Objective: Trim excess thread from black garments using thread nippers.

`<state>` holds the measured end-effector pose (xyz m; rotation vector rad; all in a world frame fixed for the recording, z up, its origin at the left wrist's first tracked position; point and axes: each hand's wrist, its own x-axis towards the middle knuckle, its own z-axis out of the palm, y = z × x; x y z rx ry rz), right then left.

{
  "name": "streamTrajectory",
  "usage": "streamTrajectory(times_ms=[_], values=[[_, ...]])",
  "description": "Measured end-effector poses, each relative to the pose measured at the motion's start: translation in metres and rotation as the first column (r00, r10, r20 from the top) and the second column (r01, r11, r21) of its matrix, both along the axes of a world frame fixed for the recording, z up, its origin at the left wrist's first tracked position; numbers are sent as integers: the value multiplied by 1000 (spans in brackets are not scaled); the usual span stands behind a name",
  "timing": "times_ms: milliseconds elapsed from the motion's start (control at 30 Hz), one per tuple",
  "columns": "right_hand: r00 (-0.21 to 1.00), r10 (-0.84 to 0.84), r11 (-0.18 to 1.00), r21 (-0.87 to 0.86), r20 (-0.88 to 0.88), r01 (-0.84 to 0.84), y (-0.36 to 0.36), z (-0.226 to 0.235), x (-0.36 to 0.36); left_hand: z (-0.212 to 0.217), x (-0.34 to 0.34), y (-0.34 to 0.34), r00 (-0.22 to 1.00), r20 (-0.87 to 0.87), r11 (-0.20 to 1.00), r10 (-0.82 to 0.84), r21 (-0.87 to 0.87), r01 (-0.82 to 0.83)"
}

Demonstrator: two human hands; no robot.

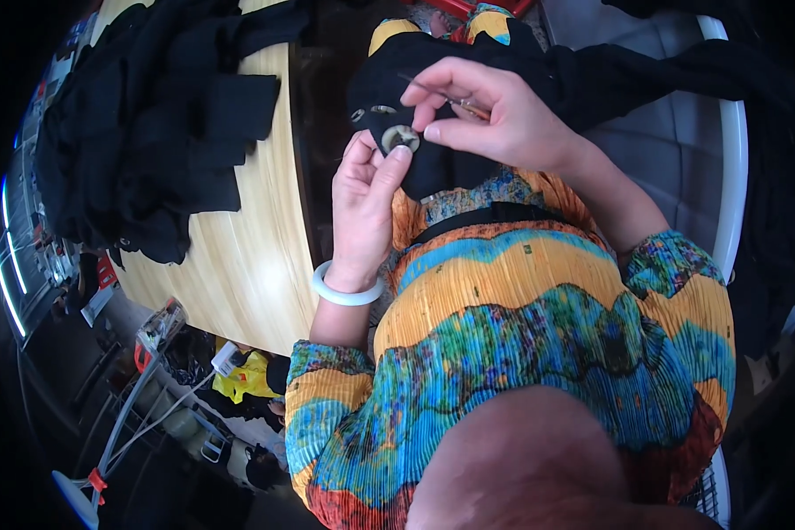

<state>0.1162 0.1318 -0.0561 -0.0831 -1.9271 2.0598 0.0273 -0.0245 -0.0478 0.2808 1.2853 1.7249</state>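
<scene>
A black garment (468, 62) lies across my lap. My left hand (362, 199) pinches its edge, thumb pressed beside a round pale button (401, 137) on the cloth. A white bangle (346, 291) circles that wrist. My right hand (495, 110) hovers over the button, fingertips touching it, and grips a thin needle (442, 95) between thumb and fingers. Two small metal eyelets (369, 112) show on the fabric to the left of the button.
A light wooden table (247, 256) stands to my left with a heap of black cloth (150, 115) on it. A white chair rim (731, 177) curves on the right. Below the table lie a yellow bag (243, 375), cables and a white stand (106, 459).
</scene>
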Motion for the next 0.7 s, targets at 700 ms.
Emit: streamTrajectory(times_ms=[700], values=[[1000,-2,825,565,-10,8,-13,-2,-19,-8,8,-3,925,-317,958,-208,-256,128]])
